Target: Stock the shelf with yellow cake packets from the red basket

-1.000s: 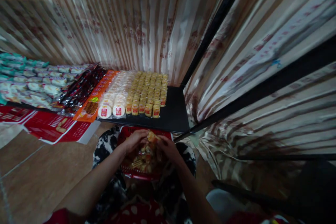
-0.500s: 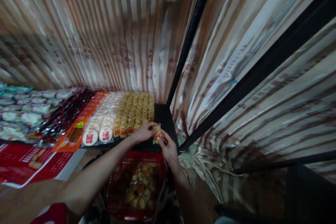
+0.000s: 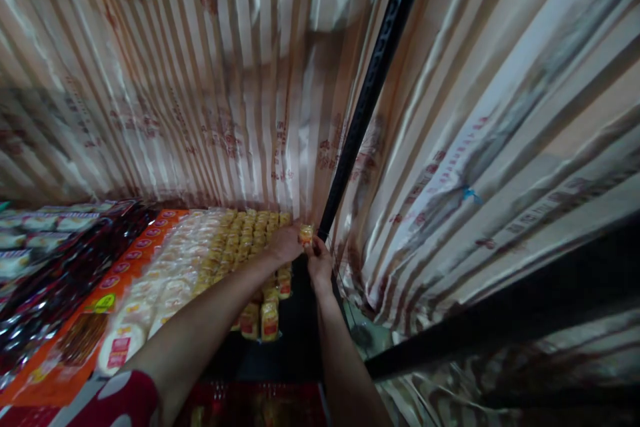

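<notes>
A red basket (image 3: 260, 403) shows only as a dark rim at the near edge, and its contents cannot be made out. On the black shelf (image 3: 295, 353) the goods lie in rows running from near to far: at the right, rows of small yellow packets (image 3: 250, 240) with red labels, too many and too blurred to count; to their left, a row of round pale cakes (image 3: 150, 300) in clear wrap, the nearest bearing a red label; left of those, a line of flat orange packs (image 3: 85, 333); then dark glossy packs (image 3: 45, 287); and at the far left, a few white wrapped buns (image 3: 40, 221). Two hands reach to the far right corner of the shelf. The left hand (image 3: 286, 242) and the right hand (image 3: 318, 262) together pinch one small yellow packet (image 3: 306, 234) between their fingertips, holding it just above the far end of the yellow rows, close beside a black upright post (image 3: 365, 100) of the shelving. A sleeve (image 3: 110, 400), red with white spots, covers the left upper arm. Behind and to the right of the shelf hangs a shiny striped curtain (image 3: 200, 80) in cream and brown with red print, and another black bar (image 3: 480, 320) crosses it at the right.
</notes>
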Motion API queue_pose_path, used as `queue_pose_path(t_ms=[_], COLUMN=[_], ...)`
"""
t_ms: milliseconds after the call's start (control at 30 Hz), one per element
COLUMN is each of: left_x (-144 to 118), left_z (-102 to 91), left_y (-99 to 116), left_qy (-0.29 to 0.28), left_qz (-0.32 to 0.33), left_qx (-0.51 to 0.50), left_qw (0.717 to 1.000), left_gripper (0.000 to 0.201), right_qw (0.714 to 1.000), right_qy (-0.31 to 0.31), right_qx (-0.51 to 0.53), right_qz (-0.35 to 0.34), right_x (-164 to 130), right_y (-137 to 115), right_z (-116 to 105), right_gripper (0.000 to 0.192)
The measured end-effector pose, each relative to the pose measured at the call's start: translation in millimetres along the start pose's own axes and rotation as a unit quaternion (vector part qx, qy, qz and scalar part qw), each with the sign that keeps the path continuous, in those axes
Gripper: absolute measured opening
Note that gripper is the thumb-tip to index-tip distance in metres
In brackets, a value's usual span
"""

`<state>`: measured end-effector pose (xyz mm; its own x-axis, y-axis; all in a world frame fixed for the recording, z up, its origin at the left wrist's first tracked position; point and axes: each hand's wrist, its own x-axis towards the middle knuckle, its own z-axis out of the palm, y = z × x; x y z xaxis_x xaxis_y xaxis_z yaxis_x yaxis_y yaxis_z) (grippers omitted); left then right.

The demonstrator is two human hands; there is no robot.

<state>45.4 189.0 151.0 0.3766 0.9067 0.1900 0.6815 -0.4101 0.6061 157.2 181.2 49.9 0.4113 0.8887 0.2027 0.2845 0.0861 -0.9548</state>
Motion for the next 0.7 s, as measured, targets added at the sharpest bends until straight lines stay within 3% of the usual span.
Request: queue_pose_path(t_ms=[233, 433, 700], left_x=[29.8, 48.3, 58.4], left_z=[8.7, 17.3, 23.4], left_y=[-25.3, -48.7, -61.2], left_qy=[-0.069, -0.072, -0.074], left_qz=[0.122, 0.117, 0.145], left_qx=[0.164, 0.207, 0.223], left_qw=[0.976, 0.969, 0.961], left_gripper=[0.033, 0.026, 0.017], right_qw=[0.996, 0.990, 0.987], right_qy=[0.001, 0.003, 0.005], right_qx=[-0.079, -0.131, -0.156], right_qz=[0.033, 0.056, 0.037], right_x=[38.3, 49.1, 56.0], right_y=[22.5, 34.9, 34.1], right_z=[23.9, 40.6, 47.2], right_gripper=[0.041, 0.041, 0.042])
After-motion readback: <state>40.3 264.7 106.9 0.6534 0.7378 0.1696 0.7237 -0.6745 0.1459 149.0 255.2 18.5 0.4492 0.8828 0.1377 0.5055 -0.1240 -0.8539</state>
